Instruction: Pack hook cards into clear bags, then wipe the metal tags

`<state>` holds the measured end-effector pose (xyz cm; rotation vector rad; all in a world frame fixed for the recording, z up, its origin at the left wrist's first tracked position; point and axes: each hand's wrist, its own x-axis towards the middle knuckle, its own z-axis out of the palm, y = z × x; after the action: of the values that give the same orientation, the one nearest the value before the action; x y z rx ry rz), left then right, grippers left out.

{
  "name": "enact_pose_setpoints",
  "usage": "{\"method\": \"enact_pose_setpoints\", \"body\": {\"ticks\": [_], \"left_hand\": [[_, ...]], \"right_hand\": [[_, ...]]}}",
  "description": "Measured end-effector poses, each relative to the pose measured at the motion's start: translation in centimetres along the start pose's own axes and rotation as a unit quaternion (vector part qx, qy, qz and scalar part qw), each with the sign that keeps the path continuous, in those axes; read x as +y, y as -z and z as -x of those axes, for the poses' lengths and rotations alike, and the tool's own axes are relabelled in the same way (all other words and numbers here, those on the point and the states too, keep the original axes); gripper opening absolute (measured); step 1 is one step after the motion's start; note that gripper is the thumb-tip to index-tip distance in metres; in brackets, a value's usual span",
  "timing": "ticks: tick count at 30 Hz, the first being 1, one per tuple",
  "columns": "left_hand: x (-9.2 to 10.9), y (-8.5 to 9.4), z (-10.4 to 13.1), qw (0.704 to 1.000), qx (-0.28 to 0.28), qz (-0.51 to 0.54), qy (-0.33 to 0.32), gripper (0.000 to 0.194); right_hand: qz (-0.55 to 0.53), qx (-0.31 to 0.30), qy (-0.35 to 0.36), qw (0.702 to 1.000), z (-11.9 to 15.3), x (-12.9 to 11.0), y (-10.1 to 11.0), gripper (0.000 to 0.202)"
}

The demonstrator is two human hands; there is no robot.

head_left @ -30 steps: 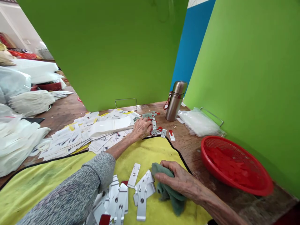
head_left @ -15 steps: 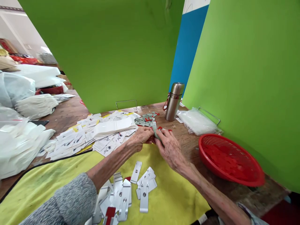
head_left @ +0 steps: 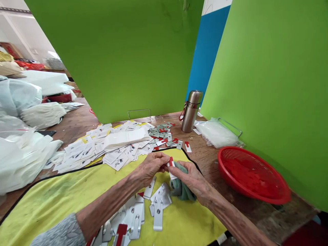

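Note:
A small silver metal plate with a red piece on it point(head_left: 172, 173) is between my hands, above the yellow cloth point(head_left: 84, 194). My left hand point(head_left: 153, 164) pinches at the plate's upper left side. My right hand point(head_left: 193, 179) is closed on a grey-green cloth point(head_left: 183, 191), with its thumb over the plate. Part of the rag hangs below the fingers. Under my hands lie loose silver metal plates point(head_left: 158, 215), several with a round stud. One red-topped plate point(head_left: 120, 235) is at the near edge of the pile.
Beyond the yellow cloth lie printed cards point(head_left: 82, 150) and small grey and red metal pieces point(head_left: 161, 131). A steel flask point(head_left: 191, 112) stands behind, beside a clear plastic bag stack point(head_left: 217, 133). On the right is a red basket point(head_left: 282, 191) of red pieces. White bags point(head_left: 23, 160) fill the left.
Both hands have come nearer, from by the small metal pieces to above the yellow cloth. The plate with its red piece and more of the grey-green rag now show between them.

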<state>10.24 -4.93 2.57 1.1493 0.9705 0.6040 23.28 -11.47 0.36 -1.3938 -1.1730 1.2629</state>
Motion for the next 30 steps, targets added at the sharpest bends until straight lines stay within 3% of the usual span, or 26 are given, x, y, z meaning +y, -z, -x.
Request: {"method": "enact_pose_setpoints", "body": {"ticks": [2,4,6,8,9,15,20,25,30], "left_hand": [[-0.3,1.1,0.9,0.998,-0.035,-0.042,0.018,0.023],[-0.3,2.2,1.2,0.985,-0.058,-0.161,0.021,0.025],[0.3,2.8,0.3,0.945,-0.032,-0.323,-0.028,0.027],[1.1,2.5,-1.8,0.893,0.020,-0.437,-0.111,0.024],[1.5,2.1,-3.3,0.880,0.032,-0.455,-0.133,0.022],[1.7,-1.9,-11.5,0.854,0.066,-0.486,-0.174,0.014],[0.8,-2.5,-13.4,0.865,0.039,-0.481,-0.139,0.030],[1.6,-1.8,-13.7,0.907,0.003,-0.411,-0.090,0.032],[2.1,-0.9,-12.9,0.956,0.008,-0.291,-0.035,0.033]], "right_hand": [[-0.001,-0.051,-0.023,0.998,0.7,0.2,0.4,0.048],[0.006,-0.068,-0.049,0.996,1.2,0.6,1.1,0.049],[-0.004,-0.072,-0.067,0.995,1.4,0.9,1.7,0.048],[-0.016,-0.089,-0.086,0.992,1.4,1.3,1.8,0.048],[-0.015,-0.097,-0.093,0.991,1.4,1.4,1.8,0.048],[0.025,-0.108,-0.089,0.990,1.4,1.5,1.5,0.044],[0.023,-0.116,-0.080,0.990,1.3,2.1,1.8,0.043],[-0.007,-0.118,-0.095,0.988,1.2,2.4,1.7,0.040],[-0.025,-0.112,-0.078,0.990,1.5,1.5,2.0,0.032]]}}
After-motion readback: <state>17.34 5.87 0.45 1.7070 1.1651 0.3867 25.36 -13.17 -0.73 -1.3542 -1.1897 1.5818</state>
